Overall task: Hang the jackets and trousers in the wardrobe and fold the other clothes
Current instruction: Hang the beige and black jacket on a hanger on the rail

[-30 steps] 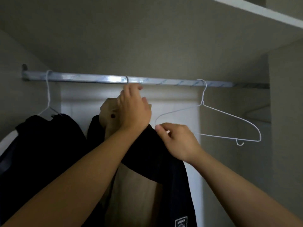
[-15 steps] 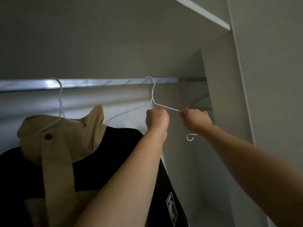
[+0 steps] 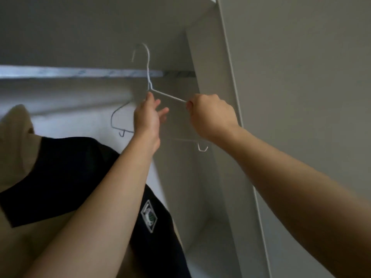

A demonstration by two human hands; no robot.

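An empty white wire hanger (image 3: 148, 71) is lifted, its hook above the metal wardrobe rail (image 3: 80, 71) and off it. My right hand (image 3: 210, 115) grips the hanger's right shoulder wire. My left hand (image 3: 147, 117) is at the hanger's neck with its fingers partly straightened; the grip itself is unclear. A black and tan jacket (image 3: 66, 167) hangs at the lower left, partly behind my left forearm.
The wardrobe's white side panel (image 3: 212, 81) stands just right of my hands. A shelf underside (image 3: 90, 27) runs close above the rail. The jacket carries a diamond-shaped patch (image 3: 149, 215).
The hanger has come up off the rail, its hook now above it. My left fingers have loosened from a fist. The view has shifted right and the jacket sits further left.
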